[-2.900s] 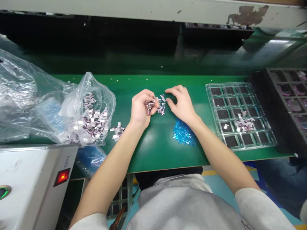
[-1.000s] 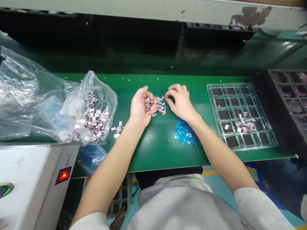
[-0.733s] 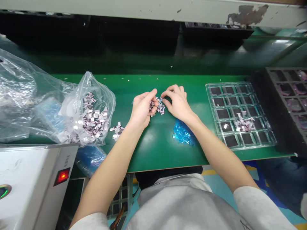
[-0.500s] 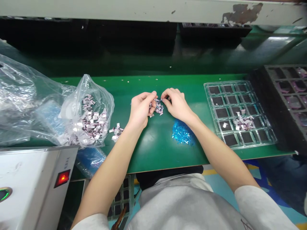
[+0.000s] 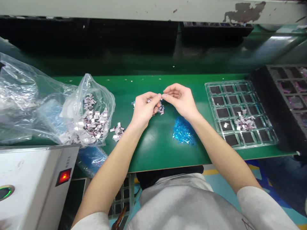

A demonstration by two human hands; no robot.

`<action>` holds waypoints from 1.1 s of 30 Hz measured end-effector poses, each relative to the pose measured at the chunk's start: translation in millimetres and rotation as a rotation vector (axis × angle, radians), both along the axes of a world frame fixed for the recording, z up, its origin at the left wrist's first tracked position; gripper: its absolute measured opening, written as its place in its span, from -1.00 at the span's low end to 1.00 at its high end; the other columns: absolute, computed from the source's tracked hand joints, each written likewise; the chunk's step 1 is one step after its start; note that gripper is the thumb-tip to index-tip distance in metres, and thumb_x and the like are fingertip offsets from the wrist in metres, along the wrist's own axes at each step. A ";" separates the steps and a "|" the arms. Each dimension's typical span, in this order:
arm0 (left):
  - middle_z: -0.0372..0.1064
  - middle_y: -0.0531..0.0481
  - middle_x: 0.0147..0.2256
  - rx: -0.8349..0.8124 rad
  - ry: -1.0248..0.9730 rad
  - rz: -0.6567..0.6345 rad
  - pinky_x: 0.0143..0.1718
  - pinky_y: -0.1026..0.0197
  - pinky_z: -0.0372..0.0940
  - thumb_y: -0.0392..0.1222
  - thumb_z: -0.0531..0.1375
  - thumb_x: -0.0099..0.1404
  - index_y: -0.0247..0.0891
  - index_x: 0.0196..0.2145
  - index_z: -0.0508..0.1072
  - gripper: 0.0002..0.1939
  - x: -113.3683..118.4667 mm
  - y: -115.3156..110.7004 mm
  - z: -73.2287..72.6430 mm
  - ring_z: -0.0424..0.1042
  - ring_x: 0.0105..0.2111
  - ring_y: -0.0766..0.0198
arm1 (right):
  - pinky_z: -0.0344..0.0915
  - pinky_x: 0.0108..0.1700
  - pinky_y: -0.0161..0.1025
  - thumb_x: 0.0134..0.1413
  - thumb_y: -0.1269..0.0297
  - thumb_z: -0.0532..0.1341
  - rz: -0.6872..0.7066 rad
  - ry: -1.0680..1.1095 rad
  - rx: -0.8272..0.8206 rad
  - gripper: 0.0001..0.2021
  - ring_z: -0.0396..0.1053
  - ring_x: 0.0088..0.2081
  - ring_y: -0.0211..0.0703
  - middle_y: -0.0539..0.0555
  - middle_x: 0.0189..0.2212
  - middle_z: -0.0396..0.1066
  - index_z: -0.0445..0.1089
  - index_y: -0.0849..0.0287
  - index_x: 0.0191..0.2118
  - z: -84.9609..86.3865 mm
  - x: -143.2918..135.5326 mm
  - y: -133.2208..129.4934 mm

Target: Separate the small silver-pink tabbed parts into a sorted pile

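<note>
My left hand (image 5: 145,108) is closed in a pinch above a small pile of flat silver-and-purple pieces (image 5: 160,110), which it partly covers. Its thumb and forefinger meet the tips of my right hand (image 5: 180,99), also closed at thumb and forefinger. Whatever is between the fingertips is too small and hidden to make out. Below my right wrist lies a heap of shiny blue film strips (image 5: 183,131). Left of my left forearm is another little pile of the silver pieces (image 5: 117,131). A clear plastic bag (image 5: 109,105) farther left stands open with many more inside.
A clear compartment tray (image 5: 217,113) with dark squares and some loose pieces lies at right, beside stacked black foam trays (image 5: 266,105). A white box with a lit red switch (image 5: 64,176) stands front left. A shelf edge (image 5: 144,11) crosses above the green table (image 5: 158,153).
My right hand has moved its fingertips up against my left fingertips and turned so its fingers show more. My left hand has shifted slightly right. The piles look the same.
</note>
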State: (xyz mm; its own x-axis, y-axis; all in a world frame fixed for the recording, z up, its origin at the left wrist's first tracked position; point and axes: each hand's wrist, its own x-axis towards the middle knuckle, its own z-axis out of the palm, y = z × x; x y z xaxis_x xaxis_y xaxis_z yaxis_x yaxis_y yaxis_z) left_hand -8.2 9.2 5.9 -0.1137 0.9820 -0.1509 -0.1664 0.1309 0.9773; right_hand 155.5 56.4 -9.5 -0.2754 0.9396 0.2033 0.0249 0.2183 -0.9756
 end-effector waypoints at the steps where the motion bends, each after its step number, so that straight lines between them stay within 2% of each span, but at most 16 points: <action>1: 0.36 0.10 -0.57 0.015 0.010 0.009 -0.68 0.35 0.04 -0.15 0.44 0.33 -0.26 -0.46 0.51 -0.72 0.2 0.1 -0.7 0.19 -0.68 0.48 | 0.52 -0.06 -0.09 0.09 -0.04 0.54 -0.003 -0.002 -0.002 -0.65 0.52 -0.19 -0.10 0.04 -0.27 0.56 0.53 0.10 -0.24 0.5 0.0 -0.8; 7: 0.32 0.12 -0.61 0.048 0.011 0.095 -0.66 0.36 0.04 -0.23 0.37 0.39 -0.26 -0.50 0.47 -0.70 0.2 2.9 -7.0 0.17 -0.68 0.48 | 0.42 -0.20 -0.15 0.08 -0.14 0.52 0.018 -0.087 0.081 -0.61 0.48 -0.14 -0.06 0.09 -0.15 0.57 0.60 0.10 -0.30 8.7 0.8 -7.3; 10: 0.34 0.11 -0.58 0.030 0.003 0.116 -0.65 0.37 0.06 -0.22 0.37 0.39 -0.26 -0.49 0.45 -0.70 -0.9 4.1 -6.4 0.19 -0.66 0.49 | 0.39 -0.20 -0.14 0.19 0.01 0.45 0.023 -0.167 0.072 -0.74 0.46 -0.19 -0.08 0.08 -0.20 0.59 0.59 0.11 -0.28 9.3 5.7 -6.2; 12: 0.34 0.10 -0.57 0.014 -0.023 0.120 -0.65 0.37 0.04 -0.21 0.37 0.37 -0.25 -0.49 0.44 -0.71 -1.7 4.4 -4.3 0.20 -0.66 0.49 | 0.37 -0.18 -0.10 0.25 0.16 0.37 -0.006 -0.332 0.090 -0.82 0.42 -0.28 -0.10 0.06 -0.31 0.56 0.56 0.12 -0.34 6.1 10.8 -4.0; 14: 0.34 0.09 -0.55 -0.007 -0.074 0.109 -0.66 0.35 -0.01 -0.22 0.36 0.33 -0.25 -0.48 0.44 -0.74 -2.6 4.5 -1.7 0.21 -0.66 0.47 | 0.37 -0.11 -0.02 0.23 0.26 0.35 -0.070 -0.568 0.162 -0.81 0.38 -0.30 -0.07 0.06 -0.37 0.50 0.50 0.12 -0.43 2.0 15.1 -3.0; 17: 0.34 0.07 -0.54 -0.052 -0.184 0.098 -0.68 0.32 -0.09 -0.21 0.31 0.31 -0.22 -0.49 0.37 -0.76 -5.7 5.5 1.9 0.20 -0.66 0.45 | 0.37 0.00 0.08 0.18 0.41 0.34 -0.117 -0.787 0.302 -0.91 0.39 -0.17 0.07 0.12 -0.26 0.48 0.51 0.12 -0.35 0.1 14.5 -8.2; 20: 0.32 0.07 -0.54 -0.083 -0.264 0.106 -0.69 0.30 -0.10 -0.10 0.26 0.35 -0.18 -0.50 0.26 -0.68 -11.3 6.9 6.1 0.17 -0.67 0.44 | 0.37 0.10 0.11 0.30 0.44 0.27 0.012 -0.767 0.388 -0.84 0.38 -0.03 0.13 0.17 -0.10 0.49 0.58 0.10 -0.11 5.7 4.6 -21.6; 24: 0.25 0.09 -0.57 -0.062 -0.207 0.109 -0.70 0.25 -0.05 0.09 0.28 0.41 -0.15 -0.52 0.18 -0.51 -18.4 7.3 12.8 0.15 -0.69 0.42 | 0.29 0.19 0.19 0.44 0.28 0.27 0.221 -0.805 0.442 -0.80 0.28 0.13 0.21 0.20 0.10 0.48 0.63 0.03 0.05 11.3 -11.8 -40.2; 28: 0.21 0.11 -0.60 -0.019 -0.132 0.140 -0.69 0.22 -0.03 0.18 0.36 0.40 -0.15 -0.54 0.17 -0.41 -19.7 7.1 14.8 0.16 -0.71 0.43 | 0.25 0.12 0.20 0.47 0.31 0.24 0.271 -0.885 0.457 -0.81 0.21 0.18 0.25 0.22 0.15 0.44 0.64 0.04 -0.04 9.2 -20.7 -48.5; 33: 0.24 0.13 -0.60 -0.020 -0.170 0.190 -0.71 0.26 -0.08 0.10 0.39 0.38 -0.18 -0.54 0.20 -0.45 -17.6 8.9 8.5 0.16 -0.72 0.47 | 0.21 0.06 0.09 0.40 0.43 0.22 0.292 -0.860 0.436 -0.86 0.25 0.15 0.20 0.21 0.11 0.46 0.53 0.10 -0.16 11.8 -19.1 -47.5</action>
State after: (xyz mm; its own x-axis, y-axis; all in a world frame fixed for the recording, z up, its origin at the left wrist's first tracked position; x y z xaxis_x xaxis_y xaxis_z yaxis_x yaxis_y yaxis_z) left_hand -25.8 18.1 14.5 -0.2668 0.9421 -0.2031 -0.3520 0.1010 0.9305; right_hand 136.4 8.9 2.3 -0.6979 0.7029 0.1372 0.5712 0.6619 -0.4855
